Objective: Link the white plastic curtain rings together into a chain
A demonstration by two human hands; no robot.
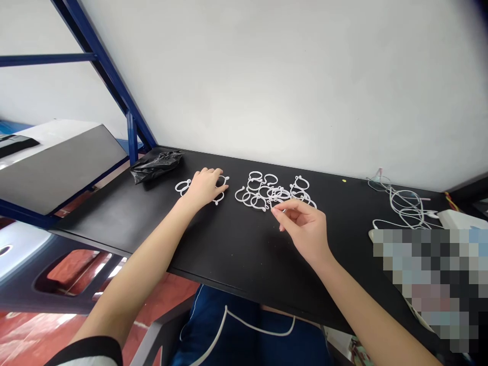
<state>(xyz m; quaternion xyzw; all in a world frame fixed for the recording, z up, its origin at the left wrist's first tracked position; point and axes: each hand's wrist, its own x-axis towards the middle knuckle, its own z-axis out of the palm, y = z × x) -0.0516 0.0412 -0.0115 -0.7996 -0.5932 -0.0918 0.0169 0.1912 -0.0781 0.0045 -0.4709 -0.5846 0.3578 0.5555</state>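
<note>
White plastic curtain rings (pixel 259 191) with small ball ends lie in a loose, overlapping pile at the middle of the black table. My right hand (pixel 303 218) is at the pile's near right edge, thumb and forefinger pinched on a white ring whose outline is partly lost among the others. To the left, my left hand (pixel 206 187) lies over a smaller group of rings (pixel 183 186), palm down with its thumb apart from the fingers. It covers part of that group, and some rings show on both sides of it.
A crumpled black plastic bag (pixel 158 165) lies at the table's back left. Tangled white cables (pixel 409 206) and a white box (pixel 463 222) are at the right, near a pixelated patch. Behind the table (pixel 236 244) rises a white wall. A white cord (pixel 263 330) hangs over my lap.
</note>
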